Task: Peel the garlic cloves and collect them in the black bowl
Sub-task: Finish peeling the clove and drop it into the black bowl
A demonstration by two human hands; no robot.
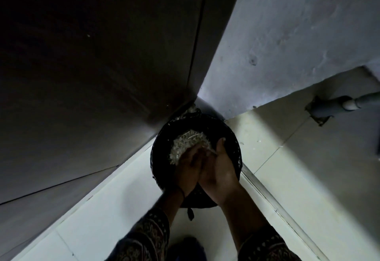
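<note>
At frame centre, left hand [187, 170] and right hand [221, 171] press together against a pale papery heap [186, 142] over the round black container [231, 136]. Whether either grip clasps it is unclear. Tip slowly, keeping scraps inside the rim.

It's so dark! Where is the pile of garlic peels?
The garlic peels are mid-view, by the left hand and right hand, within the black bin's rim.

A dark left sleeve [144, 238] and right sleeve [265, 247] are worn, covered with small reddish-brown patterns. A thin black thread [182, 192] is tied round the left wrist, with a little dark tassel [190, 213] hung from it. The forearms are left bare.
</note>
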